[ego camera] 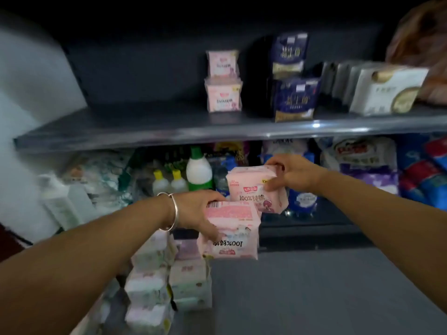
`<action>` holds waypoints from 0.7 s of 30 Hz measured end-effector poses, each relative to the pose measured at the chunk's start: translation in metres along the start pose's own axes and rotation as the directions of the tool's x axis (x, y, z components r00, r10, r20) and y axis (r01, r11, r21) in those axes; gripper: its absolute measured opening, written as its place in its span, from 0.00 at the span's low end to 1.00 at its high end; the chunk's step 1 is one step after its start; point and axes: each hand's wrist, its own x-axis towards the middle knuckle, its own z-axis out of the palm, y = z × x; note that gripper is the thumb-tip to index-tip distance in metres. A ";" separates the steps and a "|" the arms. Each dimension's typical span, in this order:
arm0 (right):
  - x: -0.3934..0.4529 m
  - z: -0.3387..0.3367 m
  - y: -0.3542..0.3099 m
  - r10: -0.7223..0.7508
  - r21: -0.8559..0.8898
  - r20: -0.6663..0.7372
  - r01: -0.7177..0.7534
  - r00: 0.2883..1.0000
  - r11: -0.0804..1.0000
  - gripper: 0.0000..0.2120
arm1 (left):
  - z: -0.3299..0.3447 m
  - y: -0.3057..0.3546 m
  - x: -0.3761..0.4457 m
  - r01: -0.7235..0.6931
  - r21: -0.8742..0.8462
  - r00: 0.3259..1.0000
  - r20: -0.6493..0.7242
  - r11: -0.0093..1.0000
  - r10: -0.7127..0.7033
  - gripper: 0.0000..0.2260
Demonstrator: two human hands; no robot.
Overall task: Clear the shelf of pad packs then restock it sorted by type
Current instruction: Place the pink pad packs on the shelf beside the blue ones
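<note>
My left hand (200, 213), with a silver bangle on the wrist, grips a pink pad pack (232, 230) held upside down in front of the lower shelf. My right hand (294, 174) grips a second pink pad pack (256, 193) by its top right corner, just above and behind the first. On the upper grey shelf (145, 131) stand two small pink packs (223, 79) stacked, two dark blue packs (294, 76) stacked, and a row of white packs (384, 89) to the right. A pile of pale pad packs (167, 281) lies on the floor below my left arm.
The lower shelf holds a white bottle with a green band (198, 172), two small yellow-capped bottles (169, 181), and blue, white and purple bags (362, 163). White containers (63, 201) stand at the left. Grey floor (314, 286) spreads at the lower right.
</note>
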 end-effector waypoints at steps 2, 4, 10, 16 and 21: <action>-0.003 -0.017 -0.025 -0.033 0.044 -0.054 0.035 0.998 0.998 0.22 | -0.026 0.010 -0.014 -0.013 0.006 0.998 -0.054 1.000 0.014 0.31; 0.000 -0.030 -0.048 -0.076 0.049 -0.098 0.081 0.992 0.995 0.22 | -0.050 0.016 -0.024 -0.024 -0.003 0.996 -0.091 1.000 0.024 0.31; 0.047 -0.060 -0.095 -0.152 0.079 -0.179 0.168 0.972 0.983 0.26 | -0.116 0.026 -0.016 -0.076 -0.020 0.983 -0.170 0.997 0.071 0.29; 0.123 -0.077 -0.112 -0.181 0.084 -0.179 0.199 0.967 0.976 0.27 | -0.172 0.021 0.026 -0.076 -0.096 0.985 -0.164 0.992 0.060 0.28; 0.176 -0.078 -0.105 -0.157 0.073 -0.189 0.174 0.969 0.982 0.29 | -0.205 0.014 0.059 -0.060 -0.055 0.986 -0.159 0.997 0.050 0.31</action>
